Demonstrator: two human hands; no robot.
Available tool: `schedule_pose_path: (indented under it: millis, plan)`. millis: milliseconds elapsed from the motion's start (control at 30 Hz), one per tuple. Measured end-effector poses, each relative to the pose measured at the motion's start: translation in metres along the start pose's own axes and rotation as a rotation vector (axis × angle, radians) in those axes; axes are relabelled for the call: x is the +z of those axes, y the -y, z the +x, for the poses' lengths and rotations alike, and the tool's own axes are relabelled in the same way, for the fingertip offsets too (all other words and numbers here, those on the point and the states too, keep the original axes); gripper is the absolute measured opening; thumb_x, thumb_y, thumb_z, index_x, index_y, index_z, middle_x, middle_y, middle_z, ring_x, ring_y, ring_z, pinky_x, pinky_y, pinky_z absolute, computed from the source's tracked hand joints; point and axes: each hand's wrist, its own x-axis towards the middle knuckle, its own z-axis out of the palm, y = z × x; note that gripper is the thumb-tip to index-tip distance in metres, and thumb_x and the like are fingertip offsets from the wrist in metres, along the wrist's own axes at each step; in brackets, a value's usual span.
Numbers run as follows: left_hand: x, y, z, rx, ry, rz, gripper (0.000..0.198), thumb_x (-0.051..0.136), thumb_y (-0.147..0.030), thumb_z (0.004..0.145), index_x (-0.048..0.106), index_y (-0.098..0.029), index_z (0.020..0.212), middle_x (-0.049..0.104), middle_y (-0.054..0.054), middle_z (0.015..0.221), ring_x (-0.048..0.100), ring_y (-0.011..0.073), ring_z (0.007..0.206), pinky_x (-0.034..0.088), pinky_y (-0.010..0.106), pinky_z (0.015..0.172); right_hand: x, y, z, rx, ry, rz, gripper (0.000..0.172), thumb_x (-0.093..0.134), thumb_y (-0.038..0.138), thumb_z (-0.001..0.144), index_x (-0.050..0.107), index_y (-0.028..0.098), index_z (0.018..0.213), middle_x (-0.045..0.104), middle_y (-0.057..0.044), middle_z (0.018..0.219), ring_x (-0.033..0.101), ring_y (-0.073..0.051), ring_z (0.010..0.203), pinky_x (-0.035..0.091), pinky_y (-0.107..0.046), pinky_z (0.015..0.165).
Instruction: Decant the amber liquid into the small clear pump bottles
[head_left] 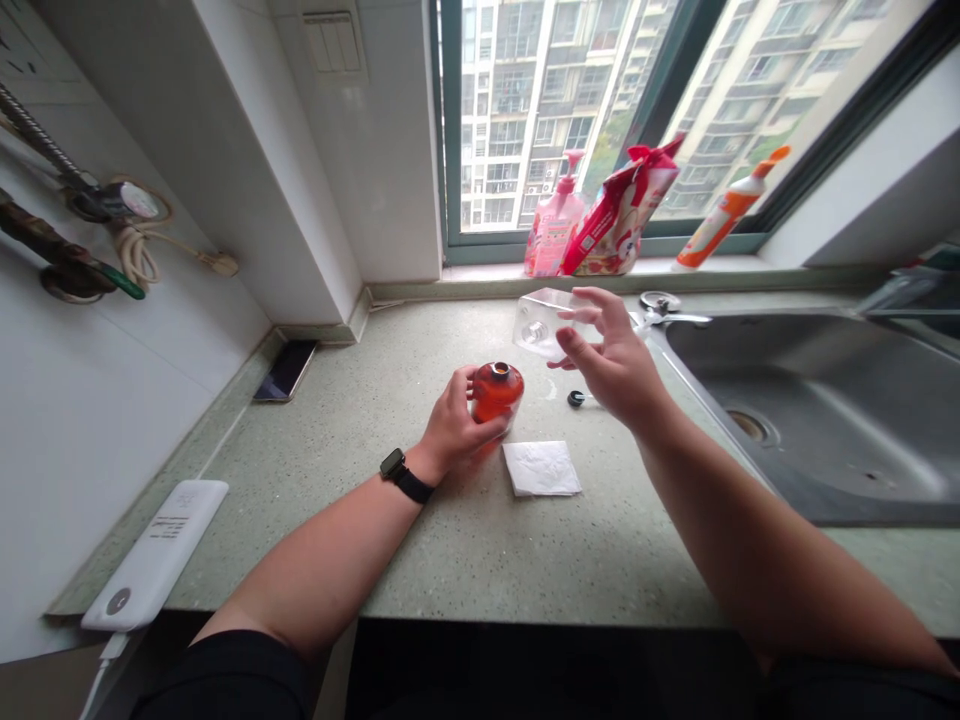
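My left hand [460,418] is wrapped round an amber bottle [499,395] that stands upright on the counter. The bottle's dark-rimmed mouth is uncovered. My right hand [611,360] has its fingers spread beside a clear plastic container [534,325], and they overlap its right side in this view; whether they touch it I cannot tell. Below that hand lies a small black cap [575,398] with a pale stem, partly hidden by the hand. A folded white tissue [542,468] lies in front of the bottle.
The steel sink [825,420] takes up the right side, with a tap [675,318] at its corner. A pink pump bottle [553,230], a red pouch [626,215] and an orange-and-white bottle [724,220] stand on the sill. A phone [286,370] and a power bank [157,555] lie left.
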Motion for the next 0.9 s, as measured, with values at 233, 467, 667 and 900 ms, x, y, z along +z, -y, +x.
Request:
schedule_pose_path:
  millis: [233, 467, 667, 900]
  plan:
    - [-0.011, 0.006, 0.009, -0.091, -0.124, -0.211, 0.064, 0.084, -0.049, 0.085, 0.053, -0.024, 0.136, 0.067, 0.014, 0.137, 0.070, 0.0274, 0.118, 0.058, 0.042, 0.099, 0.005, -0.027, -0.016, 0.348, 0.033, 0.404, 0.079, 0.067, 0.083, 0.085, 0.044, 0.036, 0.145, 0.065, -0.010, 0.141, 0.074, -0.013, 0.063, 0.066, -0.033, 0.064]
    - [-0.033, 0.014, 0.025, -0.113, -0.240, -0.311, 0.058, 0.080, -0.054, 0.087, 0.059, -0.022, 0.131, 0.071, 0.012, 0.131, 0.070, 0.0276, 0.120, 0.057, 0.043, 0.102, 0.016, -0.047, -0.025, 0.367, 0.069, 0.529, 0.078, 0.064, 0.083, 0.085, 0.039, 0.038, 0.143, 0.061, -0.009, 0.147, 0.076, -0.015, 0.071, 0.067, -0.037, 0.077]
    - [-0.054, 0.031, 0.038, -0.099, -0.276, -0.283, 0.059, 0.083, -0.051, 0.084, 0.059, -0.023, 0.130, 0.071, 0.012, 0.132, 0.071, 0.0282, 0.121, 0.057, 0.046, 0.105, 0.015, -0.056, -0.025, 0.365, 0.025, 0.546, 0.076, 0.059, 0.083, 0.090, 0.038, 0.039, 0.148, 0.060, -0.010, 0.148, 0.077, -0.017, 0.073, 0.068, -0.039, 0.077]
    - [-0.066, 0.047, 0.041, -0.221, -0.253, -0.230, 0.067, 0.087, -0.045, 0.078, 0.058, -0.023, 0.135, 0.072, 0.011, 0.128, 0.073, 0.0262, 0.114, 0.060, 0.042, 0.100, 0.018, -0.057, -0.026, 0.382, 0.046, 0.570, 0.077, 0.063, 0.083, 0.087, 0.040, 0.038, 0.145, 0.063, -0.009, 0.143, 0.076, -0.016, 0.070, 0.067, -0.039, 0.078]
